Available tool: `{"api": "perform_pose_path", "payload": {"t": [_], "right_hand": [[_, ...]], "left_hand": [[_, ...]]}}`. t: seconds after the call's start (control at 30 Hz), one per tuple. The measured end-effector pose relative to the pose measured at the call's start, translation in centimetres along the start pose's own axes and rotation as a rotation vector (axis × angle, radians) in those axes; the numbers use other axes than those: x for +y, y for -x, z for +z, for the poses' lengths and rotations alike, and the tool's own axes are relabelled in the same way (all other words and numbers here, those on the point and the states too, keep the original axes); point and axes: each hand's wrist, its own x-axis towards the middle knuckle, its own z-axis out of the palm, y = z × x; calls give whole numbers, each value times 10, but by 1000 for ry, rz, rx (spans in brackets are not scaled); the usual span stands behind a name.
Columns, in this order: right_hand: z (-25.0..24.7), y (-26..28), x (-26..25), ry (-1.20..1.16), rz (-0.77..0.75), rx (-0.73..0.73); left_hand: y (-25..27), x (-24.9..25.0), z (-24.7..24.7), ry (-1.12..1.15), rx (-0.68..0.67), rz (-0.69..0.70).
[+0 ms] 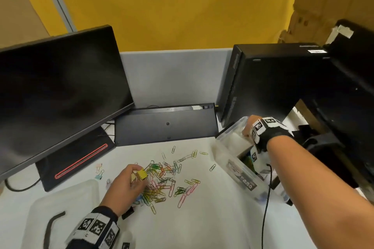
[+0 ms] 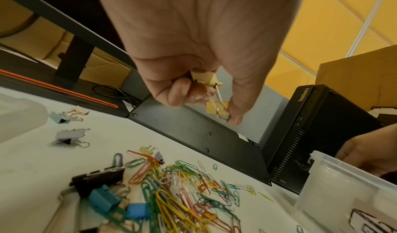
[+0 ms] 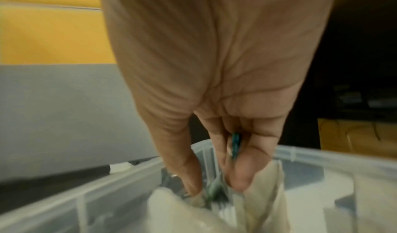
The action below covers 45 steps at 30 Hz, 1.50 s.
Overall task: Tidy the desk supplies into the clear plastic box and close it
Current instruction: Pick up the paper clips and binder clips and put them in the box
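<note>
My left hand (image 1: 131, 178) hovers just above a heap of coloured paper clips (image 1: 162, 180) on the white desk. It pinches a yellow binder clip (image 1: 141, 175) by its wire handles; the left wrist view shows the yellow binder clip (image 2: 205, 79) hanging from my left hand (image 2: 210, 101). My right hand (image 1: 248, 128) reaches down into the clear plastic box (image 1: 242, 176), which stands open at the right. In the blurred right wrist view my right hand (image 3: 217, 182) holds a small green clip (image 3: 235, 141) between curled fingers, over something white and crumpled inside the clear plastic box (image 3: 343, 153).
The clear lid (image 1: 60, 198) lies at the lower left with a dark strip (image 1: 53, 222) on it. Loose binder clips (image 2: 64, 136) lie left of the heap. A monitor (image 1: 56, 91), a keyboard on edge (image 1: 166, 125) and a black computer (image 1: 273, 83) line the back.
</note>
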Motion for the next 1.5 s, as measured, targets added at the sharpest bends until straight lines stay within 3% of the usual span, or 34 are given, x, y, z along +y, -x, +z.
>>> {"api": "perform_pose_path", "payload": {"t": [0.1,0.3,0.37,0.5,0.8,0.93,1.2,1.37,1.5], "right_hand": [[4,0,-2,-72,-79,-58],[21,61,50,-433,-92,178],[40,79,81,-406,-104,185],[78,90,120,-319,32,208],[112,87,112,-316,76,431],[115,85,114,-292,69,435],[112,87,112,-267,82,417],[109,89,111,-235,79,407],[103,94,106,-196,102,388]], "left_hand": [[3,7,6,-11,-10,8],[4,31,26,-53,-44,39],[1,49,35,-65,-64,65],[-20,102,59,-112,-65,182],[-105,237,144,-503,-165,440],[-137,268,178,-699,-265,434],[-157,283,192,-686,-415,347],[-137,257,164,-477,-339,447],[-91,206,124,-240,-202,554]]}}
